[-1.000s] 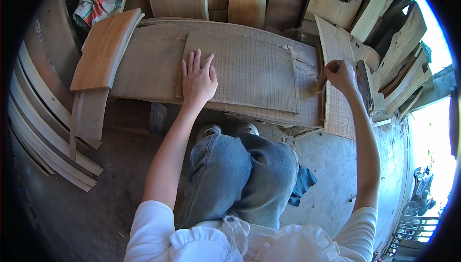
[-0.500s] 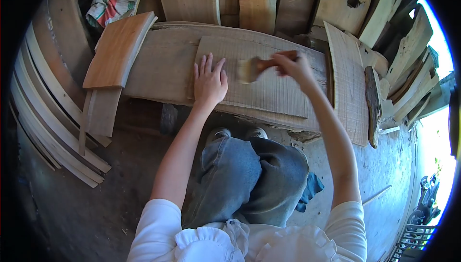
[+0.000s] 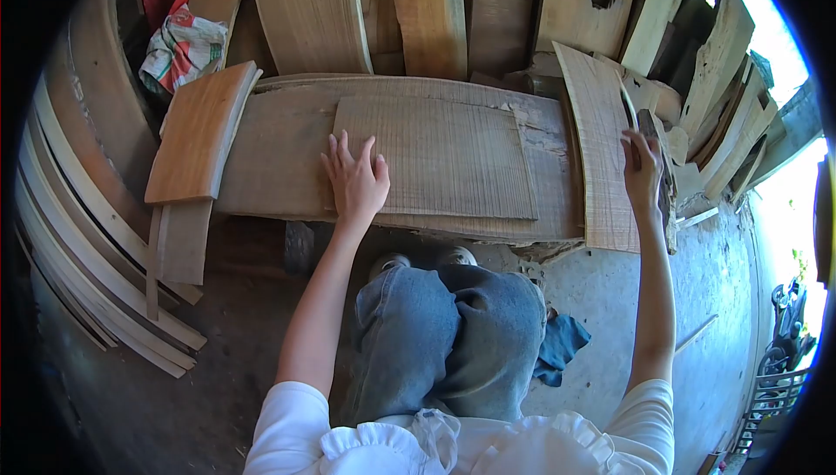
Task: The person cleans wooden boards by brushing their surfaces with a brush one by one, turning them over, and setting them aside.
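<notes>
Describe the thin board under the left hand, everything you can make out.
The thin board is a roughly rectangular, grey-brown piece that looks like bare wood, with fine, closely spaced grain lines and straight-looking edges. It appears whole, with no large crack showing. It lies flat on a wider plank, which extends past it at both ends; its far right corner sits beside a rough, split patch in that plank. The left hand rests on its left end, fingers spread, hiding part of that edge.

Matt, finely ridged wood on the thin board [image 3: 444,157]; smoother orange-brown wood on the short plank [image 3: 196,135].
</notes>
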A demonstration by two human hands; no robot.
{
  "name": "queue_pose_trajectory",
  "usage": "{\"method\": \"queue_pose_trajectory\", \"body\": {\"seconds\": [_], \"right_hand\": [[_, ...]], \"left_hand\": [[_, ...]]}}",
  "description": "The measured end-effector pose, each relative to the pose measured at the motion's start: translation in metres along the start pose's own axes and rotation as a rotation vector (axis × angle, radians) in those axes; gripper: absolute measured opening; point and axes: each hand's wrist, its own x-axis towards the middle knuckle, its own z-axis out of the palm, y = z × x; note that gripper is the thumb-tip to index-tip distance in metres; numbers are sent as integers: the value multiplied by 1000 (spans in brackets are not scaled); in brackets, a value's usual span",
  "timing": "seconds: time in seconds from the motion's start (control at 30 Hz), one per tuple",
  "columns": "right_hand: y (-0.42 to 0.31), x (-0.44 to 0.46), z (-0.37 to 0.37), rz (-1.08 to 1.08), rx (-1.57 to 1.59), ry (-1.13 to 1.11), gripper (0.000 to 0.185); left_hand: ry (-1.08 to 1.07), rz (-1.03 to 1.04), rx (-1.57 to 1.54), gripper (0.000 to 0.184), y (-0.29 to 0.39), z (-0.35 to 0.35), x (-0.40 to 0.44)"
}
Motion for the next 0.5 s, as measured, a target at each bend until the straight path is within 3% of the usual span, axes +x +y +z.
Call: {"method": "queue_pose_trajectory", "body": {"seconds": [0.07,0.13,0.17,0.27,0.33,0.43,0.47,0.5], "right_hand": [[17,-22,-6,159,-3,-161,20],[40,-50,-6,150,-48,-253,23],[46,-60,-9,52,-125,-326,37],[44,-78,-17,349,25,-653,53],[33,-90,-21,144,-259,-655,57],[-24,-84,-27,248,-350,-596,48],[-33,-92,-23,295,-131,-517,42],[-52,-95,-21,197,0,-355,35]], "left_hand": [[2,13,-48,32,-3,1,-1],[4,28,-93,29,-3,-1,-2],[30,28,-102,25,-2,-2,-3],[95,59,-196,17,-6,-4,-2],[202,140,-451,14,-9,-4,0],[267,207,-658,21,-13,-15,-9],[319,186,-613,23,-14,-20,-13],[369,160,-569,25,-16,-25,-19]]}}
